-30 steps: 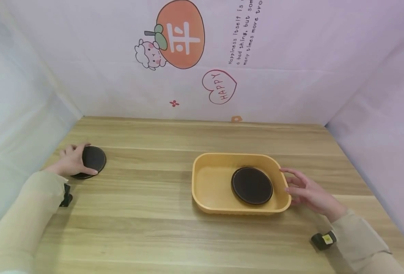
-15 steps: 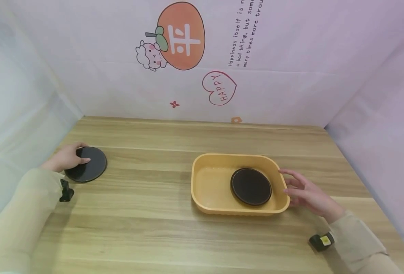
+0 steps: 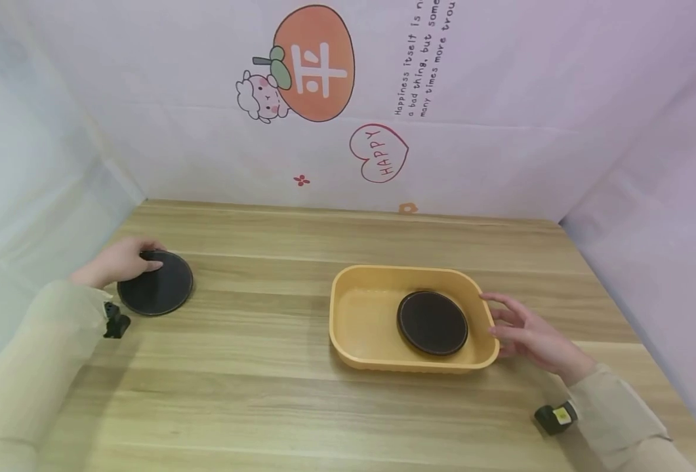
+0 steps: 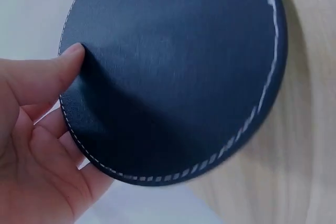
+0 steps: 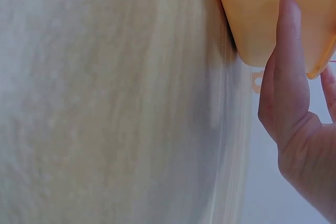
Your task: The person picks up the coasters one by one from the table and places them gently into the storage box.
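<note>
My left hand (image 3: pixel 124 259) pinches a round black coaster (image 3: pixel 161 288) by its far left edge, at the left of the table. In the left wrist view the thumb (image 4: pixel 73 59) lies on its stitched leather face and the other fingers are behind the rim. Whether the coaster is wholly off the table I cannot tell. At the right, my right hand (image 3: pixel 536 334) rests against the end of a yellow plastic bin (image 3: pixel 359 362); extended fingers (image 5: pixel 290 51) touch its outer wall. A second black coaster (image 3: pixel 433 322) lies inside the bin, towards its right end.
The wooden table (image 3: pixel 253 406) has a white printed cloth (image 3: pixel 206 157) behind it and pale cloth at both sides. A small black device is strapped at each wrist, near the beige sleeves (image 3: pixel 619 416).
The left hand, earlier spread over the coaster, now pinches its edge and has brought it slightly to the right. The right hand and the bin have hardly moved.
</note>
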`<state>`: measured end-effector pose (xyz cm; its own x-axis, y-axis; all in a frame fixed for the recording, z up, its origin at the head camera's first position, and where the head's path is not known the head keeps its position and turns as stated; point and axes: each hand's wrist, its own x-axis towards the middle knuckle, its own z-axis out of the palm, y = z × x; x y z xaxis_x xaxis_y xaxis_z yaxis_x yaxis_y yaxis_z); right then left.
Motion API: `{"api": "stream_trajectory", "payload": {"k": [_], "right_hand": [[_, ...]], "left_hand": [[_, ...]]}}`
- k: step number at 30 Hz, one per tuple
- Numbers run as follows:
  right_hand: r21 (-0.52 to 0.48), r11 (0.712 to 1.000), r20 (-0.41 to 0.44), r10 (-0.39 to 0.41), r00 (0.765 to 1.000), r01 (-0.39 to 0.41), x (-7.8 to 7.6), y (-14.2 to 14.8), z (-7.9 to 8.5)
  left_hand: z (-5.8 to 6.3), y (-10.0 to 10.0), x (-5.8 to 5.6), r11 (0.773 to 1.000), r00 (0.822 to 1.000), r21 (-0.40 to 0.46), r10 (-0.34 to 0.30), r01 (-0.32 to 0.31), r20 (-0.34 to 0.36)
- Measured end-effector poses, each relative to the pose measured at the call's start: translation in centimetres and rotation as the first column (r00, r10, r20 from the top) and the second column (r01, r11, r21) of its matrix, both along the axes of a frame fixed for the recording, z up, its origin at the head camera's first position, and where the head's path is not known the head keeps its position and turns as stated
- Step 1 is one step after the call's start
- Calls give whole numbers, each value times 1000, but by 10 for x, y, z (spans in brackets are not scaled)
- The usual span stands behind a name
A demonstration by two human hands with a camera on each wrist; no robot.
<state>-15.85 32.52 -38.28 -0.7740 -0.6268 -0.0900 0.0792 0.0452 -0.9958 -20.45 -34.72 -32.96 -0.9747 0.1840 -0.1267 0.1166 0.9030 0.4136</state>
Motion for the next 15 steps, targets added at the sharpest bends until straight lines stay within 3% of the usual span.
{"api": "stream_trajectory", "payload": {"k": [6, 15], "right_hand": [[-5, 1000, 0, -1, 1000, 1, 0, 0, 0], [-27, 1000, 4, 0, 1000, 0, 1, 1, -1]], "left_hand": [[8, 7, 2, 998, 999, 47, 39, -38, -18], [15, 27, 3, 969, 990, 221, 92, -114, 105]]}}
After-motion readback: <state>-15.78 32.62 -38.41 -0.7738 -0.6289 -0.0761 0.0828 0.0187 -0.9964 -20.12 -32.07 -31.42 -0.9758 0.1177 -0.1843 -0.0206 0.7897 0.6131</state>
